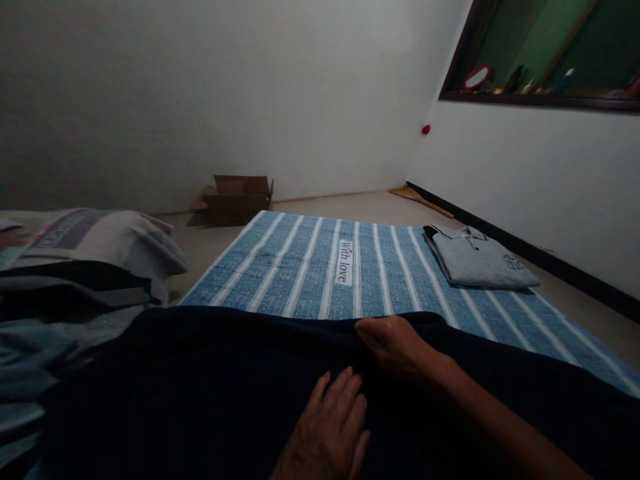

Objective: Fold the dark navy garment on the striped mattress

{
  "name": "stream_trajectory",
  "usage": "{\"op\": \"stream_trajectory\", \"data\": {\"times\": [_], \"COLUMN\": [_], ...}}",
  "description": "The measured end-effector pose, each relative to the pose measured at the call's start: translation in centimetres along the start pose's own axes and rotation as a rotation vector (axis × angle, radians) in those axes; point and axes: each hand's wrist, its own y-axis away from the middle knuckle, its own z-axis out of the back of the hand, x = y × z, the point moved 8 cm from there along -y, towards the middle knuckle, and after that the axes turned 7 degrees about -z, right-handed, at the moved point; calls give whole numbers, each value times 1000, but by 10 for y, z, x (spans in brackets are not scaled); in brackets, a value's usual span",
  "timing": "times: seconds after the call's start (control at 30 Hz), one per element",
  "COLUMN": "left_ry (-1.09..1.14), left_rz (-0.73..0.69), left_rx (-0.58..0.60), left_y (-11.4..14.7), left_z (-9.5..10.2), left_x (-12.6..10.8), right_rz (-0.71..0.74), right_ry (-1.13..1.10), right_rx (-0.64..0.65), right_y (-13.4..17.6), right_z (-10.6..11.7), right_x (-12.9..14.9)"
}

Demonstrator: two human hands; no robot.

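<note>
dark garment (200,387) and left hand (325,427) cut off at bottom edge, shelf items (525,83) too small

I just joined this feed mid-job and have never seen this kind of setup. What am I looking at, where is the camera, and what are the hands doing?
There is no machine here: a person works with two bare hands, filmed by one camera worn on their head, looking forward and down. The left hand lies flat on a dark navy cloth. The right hand pinches that cloth's far edge. The cloth lies over a blue-and-white striped mat on the floor. A folded grey polo shirt rests on the mat. A pile of clothes sits to the left, and a brown cardboard box by the wall.
</note>
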Motion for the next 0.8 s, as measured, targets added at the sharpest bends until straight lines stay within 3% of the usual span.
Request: {"op": "stream_trajectory", "data": {"times": [0.17, 0.43, 0.6, 0.8], "left_ry": [1, 9, 11, 22], "left_rz": [-1, 7, 8, 12], "left_rx": [-3, -5, 9, 3], "left_y": [0, 1, 0, 2], "left_z": [1, 0, 0, -2], "left_x": [-3, -4, -4, -3], "right_rz": [-35, -84, -42, -72], "right_ry": [104, 356, 322, 330], "right_rx": [93, -89, -15, -54], "right_y": [-20, -40, -57, -63], "right_z": [-4, 2, -10, -6], "right_x": [4, 4, -4, -3]}}
